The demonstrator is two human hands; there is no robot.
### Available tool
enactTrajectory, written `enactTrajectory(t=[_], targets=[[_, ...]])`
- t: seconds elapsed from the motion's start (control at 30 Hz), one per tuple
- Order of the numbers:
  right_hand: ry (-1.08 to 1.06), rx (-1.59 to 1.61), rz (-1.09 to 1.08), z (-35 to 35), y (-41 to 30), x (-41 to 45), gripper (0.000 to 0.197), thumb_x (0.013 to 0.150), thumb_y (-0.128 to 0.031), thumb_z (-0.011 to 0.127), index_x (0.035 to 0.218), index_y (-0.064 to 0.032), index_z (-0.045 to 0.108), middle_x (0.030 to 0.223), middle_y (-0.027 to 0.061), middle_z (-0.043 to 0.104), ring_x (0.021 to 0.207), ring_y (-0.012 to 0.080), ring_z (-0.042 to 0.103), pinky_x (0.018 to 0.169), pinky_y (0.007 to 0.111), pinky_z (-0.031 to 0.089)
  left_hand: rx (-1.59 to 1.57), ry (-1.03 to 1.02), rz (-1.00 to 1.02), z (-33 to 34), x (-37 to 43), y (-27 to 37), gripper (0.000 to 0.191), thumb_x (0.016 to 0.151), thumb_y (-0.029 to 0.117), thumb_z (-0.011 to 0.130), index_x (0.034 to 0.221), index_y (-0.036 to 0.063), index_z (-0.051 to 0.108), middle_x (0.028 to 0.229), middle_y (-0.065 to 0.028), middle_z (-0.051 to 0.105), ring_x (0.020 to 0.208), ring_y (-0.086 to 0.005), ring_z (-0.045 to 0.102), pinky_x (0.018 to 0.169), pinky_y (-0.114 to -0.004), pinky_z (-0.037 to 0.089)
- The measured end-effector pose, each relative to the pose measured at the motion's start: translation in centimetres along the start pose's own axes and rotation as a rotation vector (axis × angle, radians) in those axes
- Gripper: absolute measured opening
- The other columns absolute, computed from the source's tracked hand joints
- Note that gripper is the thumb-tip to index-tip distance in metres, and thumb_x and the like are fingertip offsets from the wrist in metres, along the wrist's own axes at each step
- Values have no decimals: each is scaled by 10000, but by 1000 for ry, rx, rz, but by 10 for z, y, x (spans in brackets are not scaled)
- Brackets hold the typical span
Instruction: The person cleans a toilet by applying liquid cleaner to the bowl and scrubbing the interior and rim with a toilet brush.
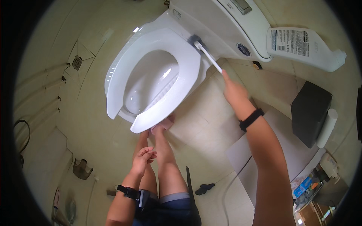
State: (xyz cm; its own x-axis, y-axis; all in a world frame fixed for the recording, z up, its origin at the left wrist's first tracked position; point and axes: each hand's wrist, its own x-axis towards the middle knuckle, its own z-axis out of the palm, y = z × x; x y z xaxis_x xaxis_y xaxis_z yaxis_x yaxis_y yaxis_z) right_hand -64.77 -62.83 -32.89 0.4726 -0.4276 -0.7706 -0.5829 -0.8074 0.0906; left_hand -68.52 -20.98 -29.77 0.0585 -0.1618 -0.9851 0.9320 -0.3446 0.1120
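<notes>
My right hand (235,89) grips the white handle of a toilet brush (209,57). The brush's dark bristles press at the rear right of the toilet seat (190,82), beside the hinge area below the tank. The seat is an open-front ring lying down over the white toilet bowl (151,79). Over my legs hangs my left hand (144,158), empty, its fingers loosely curled and partly apart. Black straps circle both wrists.
A white cleaner bottle (299,46) with printed writing lies by the toilet tank (251,26). To the right stand a grey cabinet (271,141) and a dark box (311,113). A floor drain (77,62) is at left; a black cloth item (204,189) lies on the tiles.
</notes>
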Motion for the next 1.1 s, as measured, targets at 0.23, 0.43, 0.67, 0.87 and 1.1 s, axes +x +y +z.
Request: enactTrajectory(t=[0.23, 0.43, 0.67, 0.87, 1.1], targets=[[79, -69, -28, -6, -8, 20, 572, 831, -112, 375, 1365, -241, 214, 924, 144, 608, 832, 315, 596, 674, 419, 472, 19, 7, -24, 14, -11, -4, 227, 872, 185, 470, 1071, 81, 504, 958, -37, 593, 845, -129, 565, 722, -255, 407], [-77, -57, 65, 2, 16, -14, 606, 814, -89, 384, 1370, -249, 204, 885, 147, 610, 782, 299, 601, 663, 421, 468, -31, -16, -22, 7, -10, -7, 230, 868, 176, 465, 1072, 76, 503, 970, -44, 588, 851, -136, 567, 734, -260, 411], [240, 110, -97, 3, -42, 26, 563, 812, -81, 382, 1346, -219, 270, 797, 186, 592, 744, 348, 584, 648, 458, 450, -21, 49, -76, 11, 9, -16, 299, 835, 198, 496, 1112, 87, 479, 955, -28, 583, 853, -136, 556, 739, -274, 410], [90, 140, -21, 39, -13, 1, 615, 820, -95, 391, 1377, -237, 172, 905, 166, 613, 791, 307, 610, 643, 417, 483, -378, 160, -104, -10, 45, -14, 290, 788, 232, 510, 1055, 124, 473, 939, 24, 535, 872, -149, 486, 764, -328, 357], [-197, 297, 78, 166, 5, -108, 676, 825, -90, 418, 1386, -267, 85, 761, 153, 595, 683, 304, 592, 597, 420, 463, -649, 262, -83, 0, 62, 2, 298, 788, 266, 476, 1055, 136, 462, 1074, 47, 486, 981, -181, 410, 825, -388, 310]])
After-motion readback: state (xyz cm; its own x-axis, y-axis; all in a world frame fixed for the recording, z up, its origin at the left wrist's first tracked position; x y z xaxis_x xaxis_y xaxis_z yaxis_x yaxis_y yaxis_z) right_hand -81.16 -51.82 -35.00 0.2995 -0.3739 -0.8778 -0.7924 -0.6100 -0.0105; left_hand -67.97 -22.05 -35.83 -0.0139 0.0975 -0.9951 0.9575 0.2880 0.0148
